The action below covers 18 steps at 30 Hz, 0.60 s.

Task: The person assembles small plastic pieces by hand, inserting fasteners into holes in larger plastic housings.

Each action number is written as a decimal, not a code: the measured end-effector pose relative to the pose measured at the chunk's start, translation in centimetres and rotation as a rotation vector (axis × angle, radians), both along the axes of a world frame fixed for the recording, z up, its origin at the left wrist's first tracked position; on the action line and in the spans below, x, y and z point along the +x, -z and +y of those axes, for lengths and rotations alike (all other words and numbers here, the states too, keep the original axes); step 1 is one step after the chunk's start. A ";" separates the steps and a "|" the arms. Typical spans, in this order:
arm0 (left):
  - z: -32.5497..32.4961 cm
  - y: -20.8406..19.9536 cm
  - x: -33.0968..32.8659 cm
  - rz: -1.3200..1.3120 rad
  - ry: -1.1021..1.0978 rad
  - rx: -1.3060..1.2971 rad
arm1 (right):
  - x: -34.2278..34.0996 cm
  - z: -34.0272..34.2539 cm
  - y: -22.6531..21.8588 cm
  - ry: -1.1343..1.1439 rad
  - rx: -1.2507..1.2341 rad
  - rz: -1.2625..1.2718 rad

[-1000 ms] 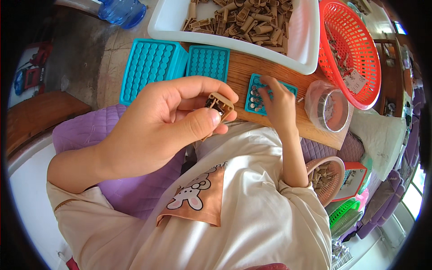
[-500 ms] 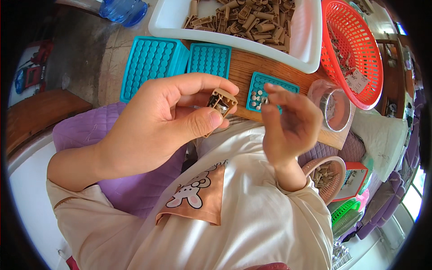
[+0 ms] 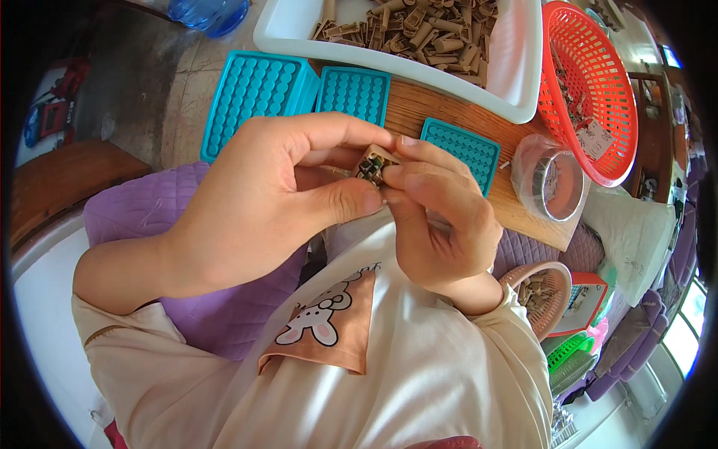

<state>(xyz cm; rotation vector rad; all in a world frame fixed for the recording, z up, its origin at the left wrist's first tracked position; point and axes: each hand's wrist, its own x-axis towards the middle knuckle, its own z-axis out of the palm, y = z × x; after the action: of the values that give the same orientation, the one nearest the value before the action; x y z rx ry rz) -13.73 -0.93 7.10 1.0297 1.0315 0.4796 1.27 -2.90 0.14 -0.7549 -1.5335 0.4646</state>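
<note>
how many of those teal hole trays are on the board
3. A large teal tray lies at the left, a smaller tray right beside it, and a third tray sits partly hidden behind the right hand. More may be hidden behind the hands.

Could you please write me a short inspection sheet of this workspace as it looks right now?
Surface: wooden board, mostly covered by trays.
Job's things: small brown part pinched between both hands; white tray heaped with similar brown parts; three teal hole trays, the nearest right behind the hands.
Clutter: red basket holding parts and a tag; clear round tub; pink bowl of parts lower right.
Grippers: left hand and right hand are both shut on the part, fingertips meeting.
Cables: nothing seen.
Surroundings: purple quilted cushion, blue bottle at the top edge.
</note>
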 end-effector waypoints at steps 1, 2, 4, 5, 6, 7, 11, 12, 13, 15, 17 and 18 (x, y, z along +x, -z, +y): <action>0.1 0.0 0.0 0.036 0.031 0.015 | 0.1 0.0 -0.2 0.000 0.000 -0.001; 0.2 0.0 0.0 0.071 0.062 0.029 | 0.2 0.0 -0.5 -0.011 -0.007 -0.048; 0.1 -0.3 0.0 0.055 0.059 -0.002 | 0.9 0.0 -0.6 -0.019 -0.013 -0.095; 0.0 -0.5 0.1 0.039 0.054 -0.035 | 1.5 0.1 -0.3 -0.113 -0.089 0.027; 0.0 -0.5 0.1 0.039 0.058 -0.033 | 2.3 0.0 0.0 -0.207 -0.163 0.148; 0.0 -0.5 -0.1 0.022 0.066 -0.068 | 3.3 -0.2 0.7 -0.166 -0.268 0.170; -0.1 -0.3 -0.2 -0.016 0.108 -0.081 | 6.9 0.4 3.2 0.049 -0.586 -0.186; -0.1 -0.3 -0.1 -0.016 0.109 -0.081 | 7.6 0.6 4.4 0.073 -0.667 -0.451; -0.1 -0.5 -0.1 -0.012 0.114 -0.090 | 7.9 0.6 5.7 0.077 -0.667 -0.451; -0.1 -0.5 0.0 -0.006 0.118 -0.099 | 8.1 0.6 8.1 0.166 -0.606 -0.677; -0.2 -0.4 0.1 -0.029 0.081 -0.093 | 8.1 0.6 9.0 0.171 -0.607 -0.772; -0.2 -0.4 0.1 -0.028 0.080 -0.093 | 8.0 0.6 9.2 0.176 -0.607 -0.868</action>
<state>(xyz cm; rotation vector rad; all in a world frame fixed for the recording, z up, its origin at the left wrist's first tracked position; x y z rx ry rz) -13.59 -1.12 7.45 0.9751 0.9753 0.3757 9.26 -2.30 -9.04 -1.7063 -2.1137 0.5033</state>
